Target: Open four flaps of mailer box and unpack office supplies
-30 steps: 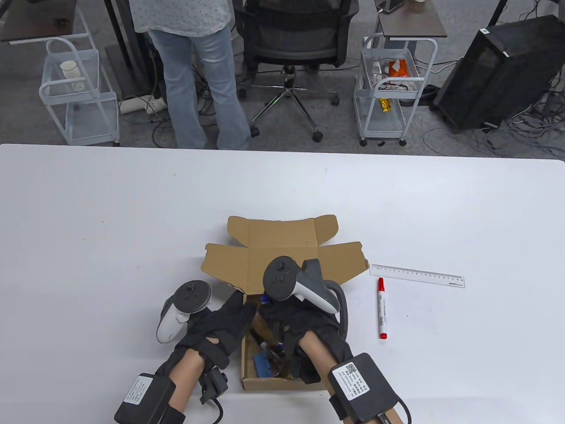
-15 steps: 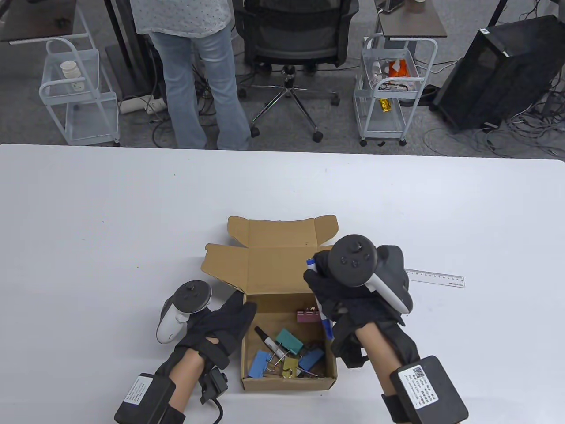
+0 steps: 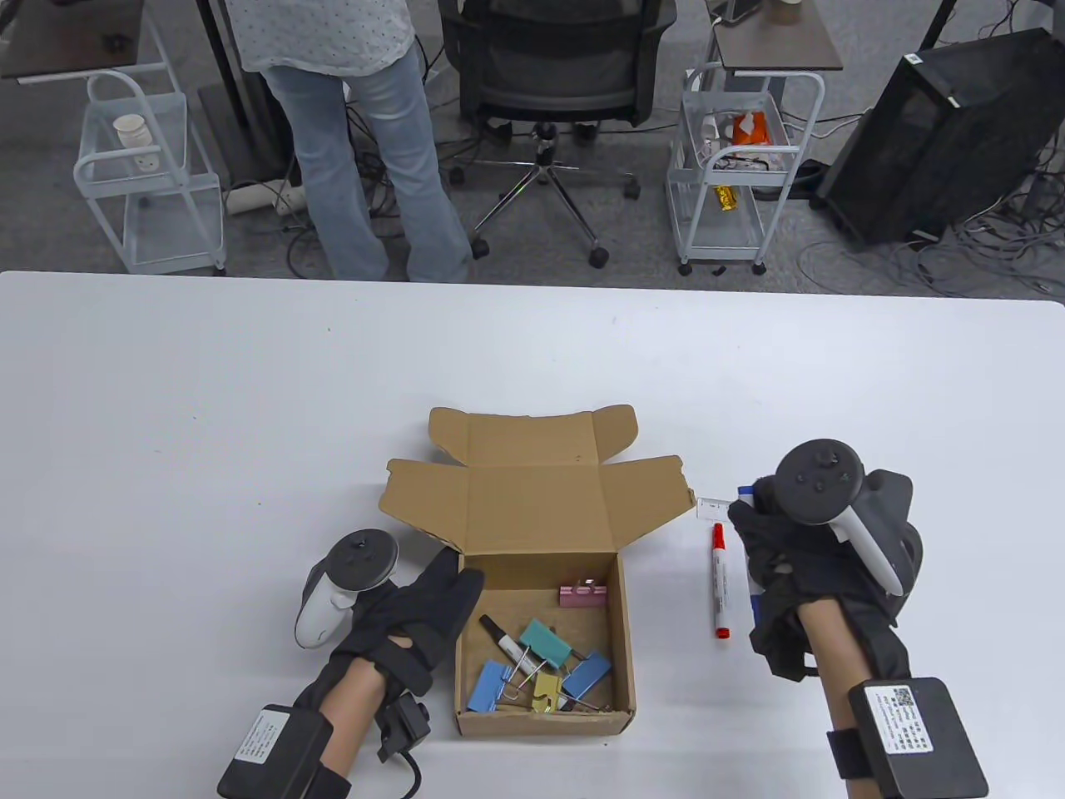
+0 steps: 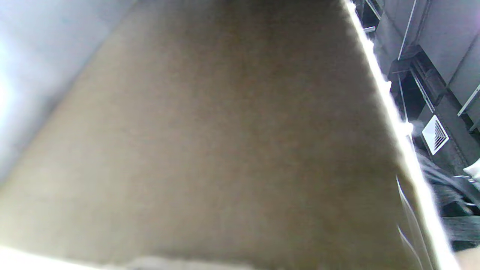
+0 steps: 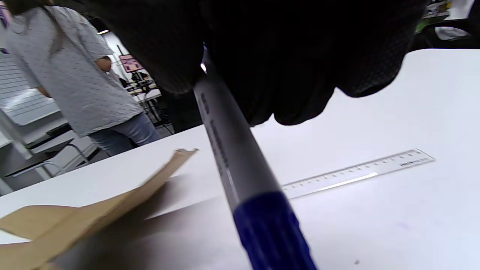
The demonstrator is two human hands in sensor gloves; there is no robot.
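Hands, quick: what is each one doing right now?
Left hand: rests against the left wall of the mailer box, holding nothing visible.
Right hand: grips the blue marker above the table, right of the box.

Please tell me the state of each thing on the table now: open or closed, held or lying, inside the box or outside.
mailer box: open, flaps spread, on the table.
blue marker: held by the right hand, outside the box.
red marker: lying on the table, right of the box.
ruler: lying flat on the table.
black marker: inside the box.
binder clips: inside the box.
left hand: rests against the box's left wall.
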